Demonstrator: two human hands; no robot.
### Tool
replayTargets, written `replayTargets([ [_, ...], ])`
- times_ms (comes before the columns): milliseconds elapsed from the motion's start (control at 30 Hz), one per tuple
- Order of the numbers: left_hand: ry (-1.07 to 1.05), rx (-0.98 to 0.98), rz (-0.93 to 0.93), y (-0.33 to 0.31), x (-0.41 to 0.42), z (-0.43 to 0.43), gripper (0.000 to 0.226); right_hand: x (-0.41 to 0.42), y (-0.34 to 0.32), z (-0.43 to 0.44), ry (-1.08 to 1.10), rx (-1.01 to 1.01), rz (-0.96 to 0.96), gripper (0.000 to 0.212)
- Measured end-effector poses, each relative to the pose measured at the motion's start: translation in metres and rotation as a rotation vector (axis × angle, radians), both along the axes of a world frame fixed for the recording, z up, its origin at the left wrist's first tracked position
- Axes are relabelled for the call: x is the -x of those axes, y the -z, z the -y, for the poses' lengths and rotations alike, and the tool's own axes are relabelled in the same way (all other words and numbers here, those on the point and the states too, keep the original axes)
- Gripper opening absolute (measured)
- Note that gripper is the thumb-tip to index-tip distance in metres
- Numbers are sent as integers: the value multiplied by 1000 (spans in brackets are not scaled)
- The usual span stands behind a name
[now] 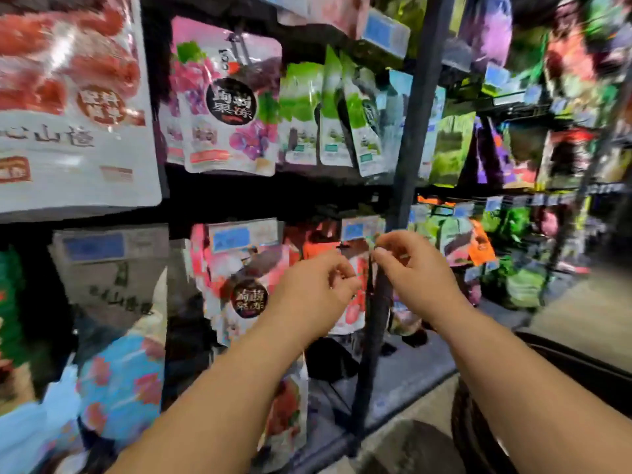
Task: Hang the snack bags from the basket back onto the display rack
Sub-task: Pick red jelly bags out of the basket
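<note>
Both hands on a red bag (pixel 354 316), low on the rack.
My left hand (pixel 314 289) and right hand (pixel 413 268), close together, pinch the bag's top beside the dark post (pixel 410 131), under a blue price tag (pixel 359 229). Above, a grape pouch (pixel 225 100) reads "果冻" and a big pouch (pixel 68 97) reads "山楂". Grey floor (pixel 581 309) lies right.

Shop: snack bags (pixel 228 97) hung on display rack (pixel 408 131), price tags (pixel 360 229).

Black roundel on grape bag (pixel 227 100) reading 蒟蒻果冻, same words showing on pink bag (pixel 248 297) below, red bag (pixel 68 97) bearing 山楂, price tags (pixel 359 229) blurring beyond reading
</note>
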State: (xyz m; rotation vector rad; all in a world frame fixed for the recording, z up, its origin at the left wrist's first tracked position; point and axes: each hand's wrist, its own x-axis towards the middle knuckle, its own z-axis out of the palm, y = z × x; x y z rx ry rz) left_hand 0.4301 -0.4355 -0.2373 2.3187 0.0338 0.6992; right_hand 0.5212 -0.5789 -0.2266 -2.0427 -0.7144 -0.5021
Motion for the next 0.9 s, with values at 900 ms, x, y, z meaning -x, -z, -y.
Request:
replayTargets([
  [900, 482, -142, -259, 196, -121, 227, 26, -72, 186, 333, 626, 671, -782, 48],
])
